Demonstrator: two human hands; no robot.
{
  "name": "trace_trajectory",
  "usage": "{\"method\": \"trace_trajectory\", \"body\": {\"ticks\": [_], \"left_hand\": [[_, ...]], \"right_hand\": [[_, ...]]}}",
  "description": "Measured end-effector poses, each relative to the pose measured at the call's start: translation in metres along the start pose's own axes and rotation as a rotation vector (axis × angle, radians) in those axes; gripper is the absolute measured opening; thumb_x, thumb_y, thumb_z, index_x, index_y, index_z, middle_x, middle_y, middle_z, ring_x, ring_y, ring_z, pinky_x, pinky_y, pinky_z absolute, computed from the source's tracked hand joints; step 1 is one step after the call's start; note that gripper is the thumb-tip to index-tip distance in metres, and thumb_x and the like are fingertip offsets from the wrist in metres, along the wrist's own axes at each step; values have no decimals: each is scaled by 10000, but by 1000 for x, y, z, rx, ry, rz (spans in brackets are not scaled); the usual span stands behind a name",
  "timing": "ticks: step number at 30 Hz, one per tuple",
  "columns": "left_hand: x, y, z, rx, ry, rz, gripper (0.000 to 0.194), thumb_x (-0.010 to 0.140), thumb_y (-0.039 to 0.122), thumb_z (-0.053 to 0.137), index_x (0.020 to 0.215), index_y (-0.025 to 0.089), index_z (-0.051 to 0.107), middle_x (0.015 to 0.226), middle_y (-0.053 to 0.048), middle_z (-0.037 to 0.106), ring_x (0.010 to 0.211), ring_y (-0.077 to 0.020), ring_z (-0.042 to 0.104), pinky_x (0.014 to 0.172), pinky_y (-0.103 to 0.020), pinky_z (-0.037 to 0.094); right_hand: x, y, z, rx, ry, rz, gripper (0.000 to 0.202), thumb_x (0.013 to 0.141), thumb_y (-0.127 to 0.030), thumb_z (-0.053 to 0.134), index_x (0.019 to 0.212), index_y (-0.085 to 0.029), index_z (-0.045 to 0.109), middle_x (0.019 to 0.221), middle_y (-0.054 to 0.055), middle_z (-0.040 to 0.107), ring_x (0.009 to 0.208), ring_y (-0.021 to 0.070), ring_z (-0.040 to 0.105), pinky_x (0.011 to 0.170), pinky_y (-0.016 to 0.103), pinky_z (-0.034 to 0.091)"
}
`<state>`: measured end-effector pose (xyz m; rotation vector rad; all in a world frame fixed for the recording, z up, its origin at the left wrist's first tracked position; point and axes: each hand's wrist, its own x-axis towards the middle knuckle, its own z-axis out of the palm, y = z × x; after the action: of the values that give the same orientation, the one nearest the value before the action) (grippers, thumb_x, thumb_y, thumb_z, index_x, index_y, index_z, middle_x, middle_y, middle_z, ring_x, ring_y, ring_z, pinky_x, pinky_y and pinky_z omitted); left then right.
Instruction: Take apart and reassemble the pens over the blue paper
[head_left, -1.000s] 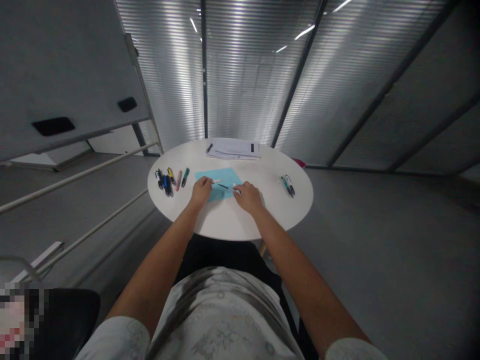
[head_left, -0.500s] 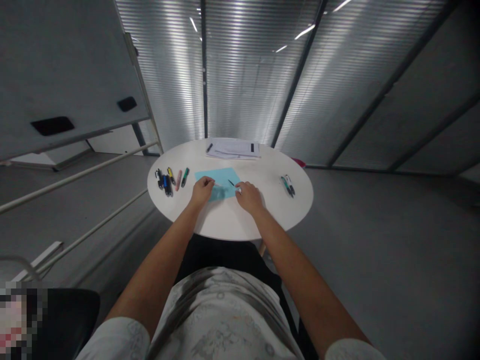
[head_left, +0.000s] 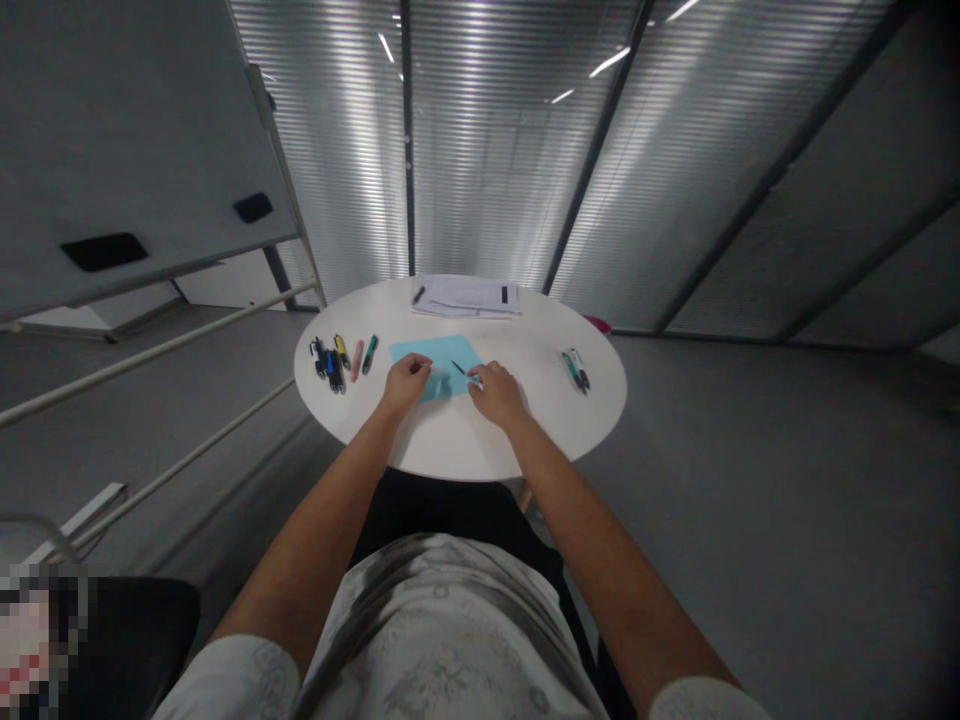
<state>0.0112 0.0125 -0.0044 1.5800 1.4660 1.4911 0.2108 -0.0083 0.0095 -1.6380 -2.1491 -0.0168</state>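
My left hand (head_left: pixel 409 380) is closed in a pinch over the left part of a light blue sheet (head_left: pixel 459 350). A short, pale, thin piece (head_left: pixel 434 370) sticks out from its fingertips; its kind is too small to make out. My right hand (head_left: pixel 497 393) is closed around a slim thing with a thin dark end (head_left: pixel 458 368), like a pen refill, pointing up and left over the sheet. The rest of that thing is hidden by the fingers. The two hands are a short way apart, with a shadow on the sheet between them.
On the round white table (head_left: pixel 450 440), several markers and pens (head_left: pixel 334 368) lie at the left, beside a pink pen-like item (head_left: pixel 357 361) and a green pen (head_left: pixel 370 354). Two pens (head_left: pixel 576 370) lie at the right. Stacked papers (head_left: pixel 466 298) are at the back; a whiteboard (head_left: pixel 135 130) stands left.
The dark thin end in my right hand has shifted slightly left. My left hand has barely moved, and its pinch is kept.
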Motion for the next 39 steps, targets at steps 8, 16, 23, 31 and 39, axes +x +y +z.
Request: {"method": "trace_trajectory", "body": {"ticks": [8, 16, 23, 31, 39], "left_hand": [[-1, -2, 1, 174, -73, 38, 161, 750, 231, 599, 871, 205, 702, 765, -40, 672, 729, -192, 586, 696, -298, 417], [-2, 0, 1, 456, -77, 108, 250, 748, 180, 571, 955, 200, 710, 1019, -125, 681, 1009, -297, 584, 917, -421, 400], [5, -9, -2, 89, 122, 4, 216, 718, 160, 461, 777, 186, 667, 774, -48, 638, 769, -187, 595, 741, -309, 462], [10, -7, -5, -467, 314, -198, 107, 648, 197, 446, 651, 179, 551, 598, 9, 515, 477, -94, 482, 455, -214, 368], [9, -10, -3, -378, 256, -140, 120, 689, 202, 452, 651, 180, 564, 558, 10, 500, 474, -108, 460, 441, -222, 330]], "right_hand": [[1, 0, 0, 14, 6, 19, 256, 886, -234, 533, 1120, -247, 638, 1090, 85, 591, 991, 221, 577, 875, 354, 439], [0, -1, 1, 0, 22, 54, 239, 880, -264, 551, 1094, -249, 656, 1078, 86, 588, 981, 227, 574, 865, 354, 434], [0, -1, -1, -21, 30, 156, 217, 914, -339, 518, 1016, -243, 683, 1062, 98, 595, 1006, 247, 558, 853, 368, 415], [1, 0, -3, -38, 68, 306, 257, 923, -331, 467, 1024, -211, 671, 1088, 118, 600, 1043, 263, 535, 866, 379, 386], [1, 5, 3, -18, 103, 274, 222, 860, -281, 540, 1038, -221, 659, 1088, 106, 594, 1034, 263, 531, 857, 377, 381]]}}
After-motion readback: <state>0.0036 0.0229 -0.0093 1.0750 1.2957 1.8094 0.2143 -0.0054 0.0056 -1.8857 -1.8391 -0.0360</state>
